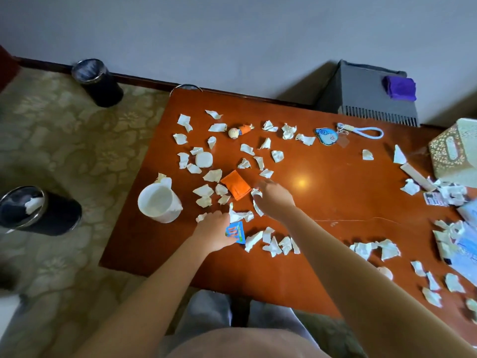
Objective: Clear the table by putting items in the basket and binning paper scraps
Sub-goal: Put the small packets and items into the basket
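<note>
Near mid-table your left hand [214,229] grips gathered scraps [238,215], seemingly a blue packet [236,232] too, while your right hand [275,198] pinches another, to save trips to the bin [38,210] at left.

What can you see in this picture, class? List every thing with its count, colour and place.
table: one, red-brown, centre
paper scraps: many, white, scattered over the table
pouch: one, orange, mid-table
mug: one, white, table's left edge
doll: one, cream and orange, table's far side
keychain: one, blue, far side, looped cord
packet: one, blue, table's near side
basket: one, cream patterned, table's right edge
bins: two, black, floor at left
cabinet: one, grey, by the wall
cloth: one, purple, on the cabinet
left hand: grips paper scraps
right hand: over scraps beside the pouch, blurred
</note>
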